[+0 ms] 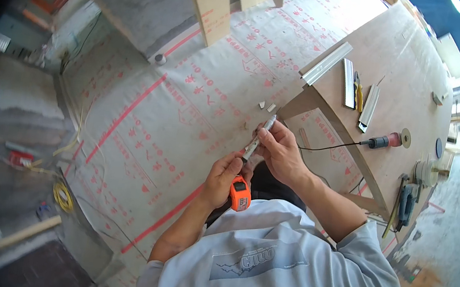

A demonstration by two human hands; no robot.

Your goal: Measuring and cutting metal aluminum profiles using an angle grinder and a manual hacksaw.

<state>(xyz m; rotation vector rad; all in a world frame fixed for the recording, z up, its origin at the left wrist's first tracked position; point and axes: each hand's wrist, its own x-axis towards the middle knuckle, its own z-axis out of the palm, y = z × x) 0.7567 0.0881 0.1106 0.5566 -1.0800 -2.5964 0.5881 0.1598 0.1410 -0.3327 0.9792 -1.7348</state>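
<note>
The left hand (221, 178) has its grip closed around an orange tape measure (240, 194). The right hand (280, 148) pinches a short metal strip (258, 137) against the tape, held beside the tabletop (414, 69). Measuring is underway; more strips (349, 82) lie on the tabletop.

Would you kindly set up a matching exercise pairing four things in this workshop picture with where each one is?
Things:
1. orange tape measure
2. short grey metal strip
3. yellow-handled pliers
4. coiled yellow cable

Places:
A. on the floor at the left
B. on the plywood workbench, between metal profiles
C. in the left hand
D. pinched by the right hand

Pairs: 1-C, 2-D, 3-B, 4-A
</note>
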